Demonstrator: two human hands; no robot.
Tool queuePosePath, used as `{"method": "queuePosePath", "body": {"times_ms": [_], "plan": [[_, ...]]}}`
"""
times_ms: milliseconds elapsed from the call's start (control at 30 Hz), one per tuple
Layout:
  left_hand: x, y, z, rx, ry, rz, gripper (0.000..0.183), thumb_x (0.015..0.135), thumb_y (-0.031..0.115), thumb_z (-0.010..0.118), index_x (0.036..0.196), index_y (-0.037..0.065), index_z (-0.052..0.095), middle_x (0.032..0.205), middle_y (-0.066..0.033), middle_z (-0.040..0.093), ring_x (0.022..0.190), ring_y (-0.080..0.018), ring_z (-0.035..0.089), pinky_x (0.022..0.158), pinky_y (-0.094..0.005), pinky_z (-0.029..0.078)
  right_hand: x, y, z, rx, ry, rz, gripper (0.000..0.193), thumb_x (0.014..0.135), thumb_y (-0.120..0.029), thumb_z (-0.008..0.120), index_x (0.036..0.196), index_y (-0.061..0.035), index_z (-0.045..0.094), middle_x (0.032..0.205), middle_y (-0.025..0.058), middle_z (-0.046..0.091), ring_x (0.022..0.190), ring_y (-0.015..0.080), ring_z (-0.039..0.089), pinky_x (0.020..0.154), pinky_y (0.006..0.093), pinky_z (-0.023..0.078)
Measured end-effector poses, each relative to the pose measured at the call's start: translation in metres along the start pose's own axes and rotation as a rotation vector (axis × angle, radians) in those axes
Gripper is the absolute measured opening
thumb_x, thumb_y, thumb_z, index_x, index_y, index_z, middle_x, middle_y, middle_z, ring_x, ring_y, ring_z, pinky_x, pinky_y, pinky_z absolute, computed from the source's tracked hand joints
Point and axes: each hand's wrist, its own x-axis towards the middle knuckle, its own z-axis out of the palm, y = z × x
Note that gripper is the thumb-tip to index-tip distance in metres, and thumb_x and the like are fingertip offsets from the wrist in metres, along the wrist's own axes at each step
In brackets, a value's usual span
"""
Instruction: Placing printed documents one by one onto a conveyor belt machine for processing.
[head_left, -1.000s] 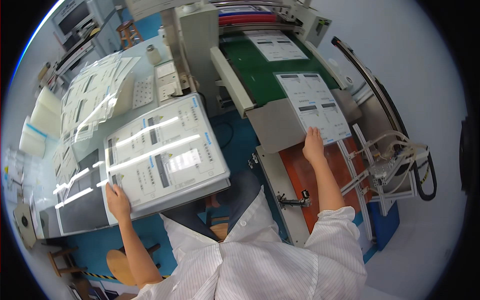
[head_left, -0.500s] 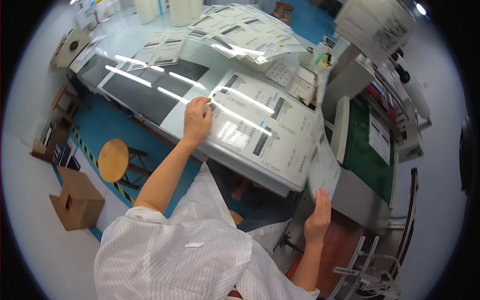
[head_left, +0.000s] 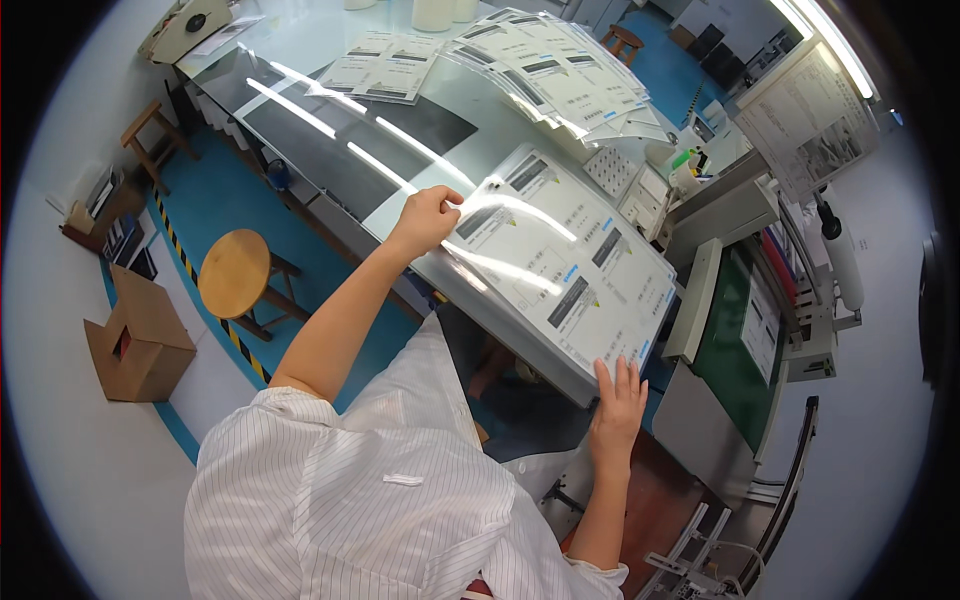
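A glossy printed sheet (head_left: 610, 290) with black bars and small blue marks lies over a glass-topped table, on what looks like a stack of similar sheets. My left hand (head_left: 426, 220) is closed in a pinch at the sheet's left edge, where the light streaks bend and the surface bows up. On the near right corner rests my right hand (head_left: 618, 410), its fingers stretched out and slightly spread, the tips touching the sheet. Whatever lies beneath the top sheet is mostly hidden.
Fanned printed sheets (head_left: 560, 75) and a smaller pile (head_left: 385, 65) lie farther back. To the right stands a machine with a green bed (head_left: 725, 350). A wooden stool (head_left: 236, 273) and an open cardboard box (head_left: 145, 345) are on the floor at left.
A sheet that was raised and curled at the right now lies flat. My right hand has come in from beside it onto its corner. My left hand stays at the left edge; the view has shifted.
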Motion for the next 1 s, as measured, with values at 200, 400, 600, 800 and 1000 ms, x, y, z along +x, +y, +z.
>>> {"method": "queuePosePath", "body": {"times_ms": [200,400,600,800,1000], "plan": [[-0.009,-0.007,0.006,0.182,0.237,0.165,0.023,0.082,0.008,0.058,0.101,-0.002,0.065,0.074,-0.0125,0.061,0.067,-0.0217,0.06,0.067,-0.0332,0.048,0.006,-0.005,0.007,0.092,-0.096,0.099,0.053,0.089,0.0,0.047,0.138,-0.019,0.048,0.146,0.0145,0.038,0.136,0.0369,0.032,0.113,0.0524,0.021],[-0.006,-0.015,0.014,0.311,0.316,0.367,0.023,0.08,0.008,0.058,0.1,-0.002,0.063,0.087,-0.0181,0.061,0.078,-0.0305,0.059,0.074,-0.0384,0.047,0.008,-0.004,0.007,0.129,-0.09,0.148,0.054,0.088,0.001,0.046,0.137,-0.0205,0.049,0.146,0.0143,0.038,0.136,0.0372,0.033,0.112,0.0527,0.021],[-0.014,-0.002,0.011,0.343,0.232,0.308,0.021,0.081,0.008,0.06,0.098,-0.005,0.062,0.082,-0.0156,0.058,0.073,-0.0273,0.057,0.07,-0.0375,0.047,0.011,0.003,0.007,0.125,-0.043,0.212,0.052,0.089,0.002,0.042,0.135,-0.019,0.053,0.146,0.0142,0.04,0.137,0.0352,0.033,0.113,0.0485,0.02],[-0.016,0.004,0.017,0.392,0.2,0.255,0.022,0.083,0.008,0.06,0.102,-0.004,0.061,0.088,-0.0155,0.057,0.078,-0.0278,0.057,0.073,-0.0381,0.046,0.007,0.003,0.011,0.187,-0.046,0.213,0.053,0.087,0.0,0.042,0.136,-0.0179,0.052,0.147,0.0161,0.038,0.138,0.0368,0.03,0.114,0.0474,0.019],[-0.01,-0.008,0.015,0.568,0.277,0.412,0.024,0.085,0.011,0.061,0.106,-0.001,0.061,0.1,-0.0145,0.056,0.081,-0.0242,0.055,0.075,-0.0351,0.047,0.003,0.01,0.022,0.316,0.047,0.214,0.047,0.091,-0.005,0.041,0.138,-0.008,0.047,0.145,0.0199,0.039,0.137,0.0388,0.031,0.112,0.0476,0.023]]}}
